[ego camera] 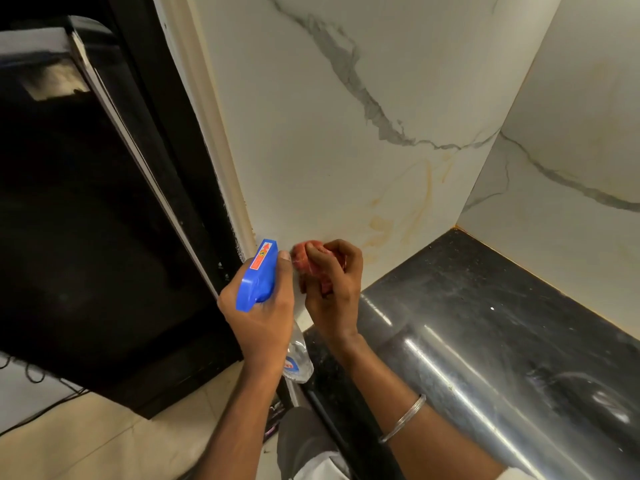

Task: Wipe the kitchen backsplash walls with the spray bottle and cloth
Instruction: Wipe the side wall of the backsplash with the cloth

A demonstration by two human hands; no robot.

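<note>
Wrapped around the neck of a clear plastic spray bottle (298, 358) with a blue trigger head (258, 275), our left hand (261, 317) grips tight, its forefinger stretched up along the right side of the head toward the nozzle. We hold the bottle tilted, the nozzle end aimed up and away at the wall, the transparent body with its blue and red label hanging below the wrist. A red and orange sticker lies along the top of the blue head.

Our right hand (334, 289) is balled up around a crumpled red cloth (303, 258), fingers curled in and thumb pressed over the top, so that only a bunch of fabric shows at the left of the knuckles. The cloth sits just beside the tip of our left forefinger; whether it touches the wall we cannot tell. A thin silver bangle (403, 419) circles our right forearm.

Before both hands rises the white marble-look backsplash wall (311, 116), crossed by grey veins and marked low down, to the right of the cloth, with yellowish-orange streaks (391, 220). A second white veined panel (571, 150) meets it at a corner on the right. Below runs a glossy black speckled stone countertop (485, 306) with a rounded front edge, our right wrist above its left end. To the left stands a tall black appliance (86, 202) with a pale edge strip, and beneath it a beige tiled floor (121, 445) with dark cables trailing across.
</note>
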